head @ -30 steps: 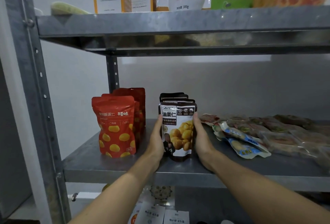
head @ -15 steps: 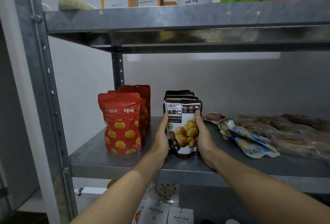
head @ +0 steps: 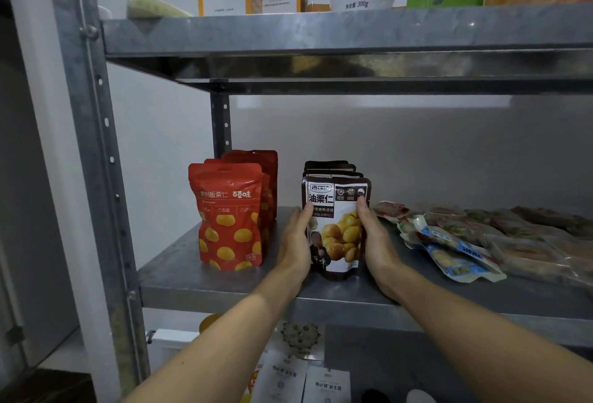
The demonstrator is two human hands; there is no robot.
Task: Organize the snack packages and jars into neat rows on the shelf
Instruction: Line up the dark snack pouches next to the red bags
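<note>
A row of several black chestnut pouches [head: 337, 229] stands upright on the middle metal shelf [head: 224, 287]. My left hand [head: 295, 242] lies flat against the row's left side. My right hand [head: 373, 239] presses its right side, with a fingertip over the front pouch's upper right corner. Both hands have straight fingers and squeeze the row between them. Left of it stands a row of red chestnut pouches [head: 229, 219], also upright and apart from my hands.
Several flat snack packets [head: 455, 251] lie in a loose heap on the right of the shelf. The upper shelf [head: 321, 33] carries boxes and bags. A steel upright [head: 96, 146] bounds the left. White packets [head: 301, 383] lie on the shelf below.
Both hands stay on the sides of the black pouches; my right fingertip has crept higher on the front pouch. The camera has moved closer and a little to the left.
</note>
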